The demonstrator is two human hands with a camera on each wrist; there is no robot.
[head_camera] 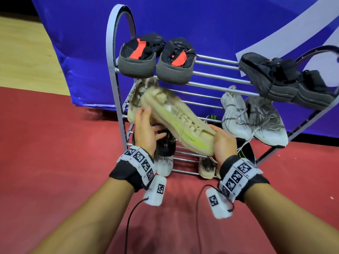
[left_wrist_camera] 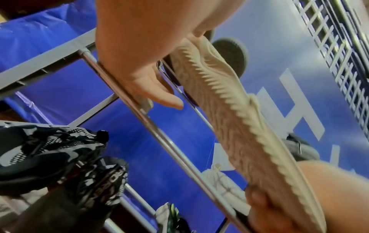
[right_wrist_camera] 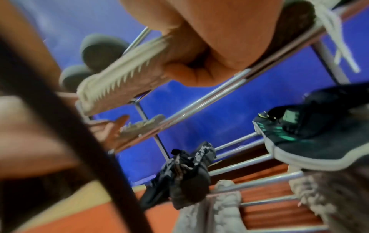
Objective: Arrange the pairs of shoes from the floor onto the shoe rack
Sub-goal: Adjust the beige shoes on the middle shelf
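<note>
I hold a beige shoe (head_camera: 176,121) with a yellow-green stripe in both hands, in front of the middle tier of the shoe rack (head_camera: 211,74). The shoe lies tilted, one end up toward eleven o'clock by the rack's left arch, the other down toward five o'clock. My left hand (head_camera: 146,129) grips the upper end, thumb over the upper and fingers curled beneath. My right hand (head_camera: 224,142) clasps the lower end, fingers wrapped under the ridged sole (left_wrist_camera: 239,126), as the wrist views show.

A second beige shoe (head_camera: 135,99) sits just behind the one I hold, at about eleven o'clock from it; it is blurred, and I cannot tell whether it rests on the bars.

On the top tier, at twelve o'clock, stands a black pair with orange patches (head_camera: 156,57), heels toward me. At two o'clock, on the same tier, lies a dark pair (head_camera: 286,81). Below that, at three o'clock, a white-and-grey pair (head_camera: 253,118) sits on the middle tier. On the lowest bars, under my left hand, lies a black patterned shoe (head_camera: 165,143), with a black shoe with green marks (right_wrist_camera: 311,137) further right. The rack stands on red floor (head_camera: 55,153) before a blue banner (head_camera: 82,52).
</note>
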